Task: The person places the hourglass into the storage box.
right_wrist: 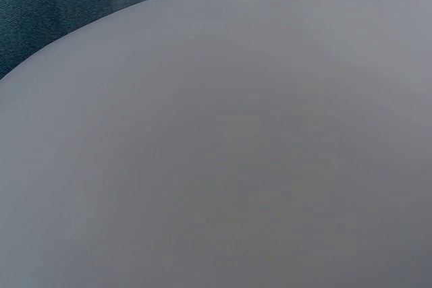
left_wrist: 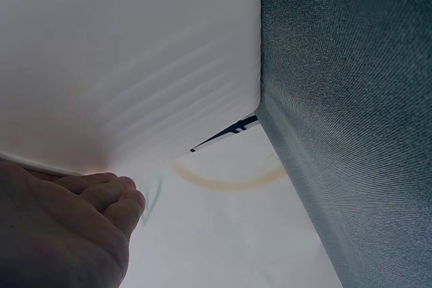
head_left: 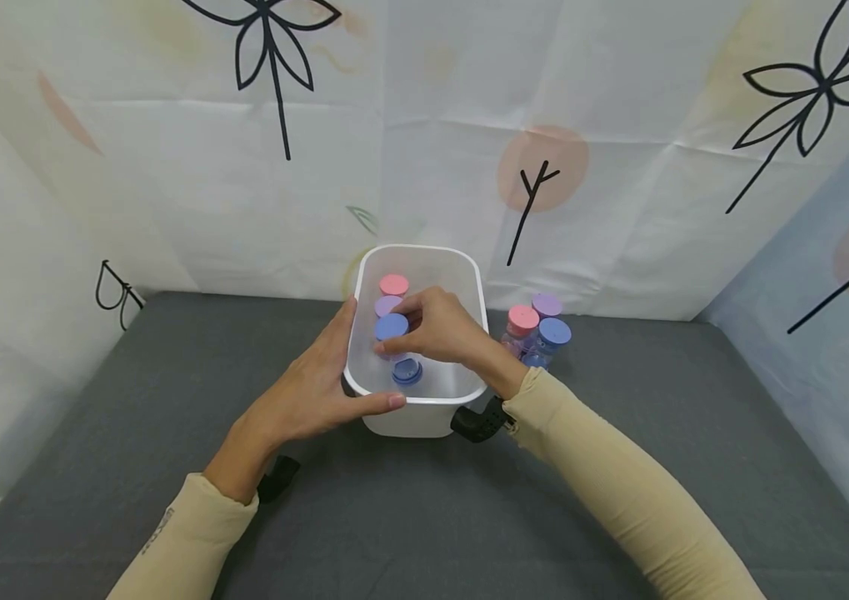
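A white translucent bin (head_left: 424, 417) stands on the grey table cover (head_left: 424, 517). Inside it stand small bottles with pink (head_left: 394, 285), purple (head_left: 385, 306) and blue (head_left: 407, 372) caps. My right hand (head_left: 411, 330) reaches in over the bin's right rim, and its curled fingers pinch another blue-capped bottle (head_left: 391, 326). My left hand (head_left: 352, 367) grips the bin's near-left corner, thumb along the front rim and fingers up the left wall. In the left wrist view my fingers (left_wrist: 101, 193) lie against the bin wall (left_wrist: 135, 65). The right wrist view shows only the bin wall (right_wrist: 236, 153).
Three more bottles stand outside, just right of the bin: pink-capped (head_left: 523, 320), purple-capped (head_left: 547, 305) and blue-capped (head_left: 554, 332). Patterned white sheets (head_left: 619, 125) wall the table at the back and both sides. Grey cover stretches left, right and in front of the bin.
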### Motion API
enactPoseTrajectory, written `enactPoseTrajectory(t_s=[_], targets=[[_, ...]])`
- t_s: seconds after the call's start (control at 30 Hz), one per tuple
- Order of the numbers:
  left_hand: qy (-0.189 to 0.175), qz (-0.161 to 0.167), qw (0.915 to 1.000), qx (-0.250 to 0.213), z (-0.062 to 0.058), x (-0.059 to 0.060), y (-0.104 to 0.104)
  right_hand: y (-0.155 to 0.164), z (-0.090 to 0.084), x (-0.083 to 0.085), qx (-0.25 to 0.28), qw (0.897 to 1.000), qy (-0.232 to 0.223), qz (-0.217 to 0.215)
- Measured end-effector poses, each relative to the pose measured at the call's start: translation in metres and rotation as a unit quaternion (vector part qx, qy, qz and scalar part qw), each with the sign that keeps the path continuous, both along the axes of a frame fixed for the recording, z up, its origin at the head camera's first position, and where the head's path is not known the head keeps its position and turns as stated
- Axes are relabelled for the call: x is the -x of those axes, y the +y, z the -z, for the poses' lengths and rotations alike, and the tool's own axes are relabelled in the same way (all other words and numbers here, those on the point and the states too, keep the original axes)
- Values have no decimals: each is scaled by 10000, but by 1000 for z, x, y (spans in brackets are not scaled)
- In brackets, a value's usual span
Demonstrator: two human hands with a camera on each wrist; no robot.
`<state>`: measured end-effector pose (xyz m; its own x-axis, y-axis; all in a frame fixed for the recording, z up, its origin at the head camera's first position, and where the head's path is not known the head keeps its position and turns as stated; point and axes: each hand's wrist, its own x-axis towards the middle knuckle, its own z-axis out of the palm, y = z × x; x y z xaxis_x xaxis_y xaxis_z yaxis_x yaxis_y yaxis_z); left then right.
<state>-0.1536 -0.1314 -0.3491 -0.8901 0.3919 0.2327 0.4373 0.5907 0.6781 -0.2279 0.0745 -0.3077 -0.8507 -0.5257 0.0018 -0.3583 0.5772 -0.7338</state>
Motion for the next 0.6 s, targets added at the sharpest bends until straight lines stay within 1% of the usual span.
enactPoseTrajectory(t_s=[0.1, 0.23, 0.37, 0.6], targets=[[-11, 13, 10000, -17, 0, 0, 0, -1, 0, 0, 2, 9999, -10, -113], [-5, -7, 10000, -69, 0, 0, 0, -3, 0, 0, -129, 9996, 26, -248], [40, -10, 9999, -116, -1, 1, 0, -5, 0, -1, -252, 9992, 73, -301], [26, 2, 10000, -34, 0, 1, 0, -7, 0, -1, -419, 9981, 268, -359]])
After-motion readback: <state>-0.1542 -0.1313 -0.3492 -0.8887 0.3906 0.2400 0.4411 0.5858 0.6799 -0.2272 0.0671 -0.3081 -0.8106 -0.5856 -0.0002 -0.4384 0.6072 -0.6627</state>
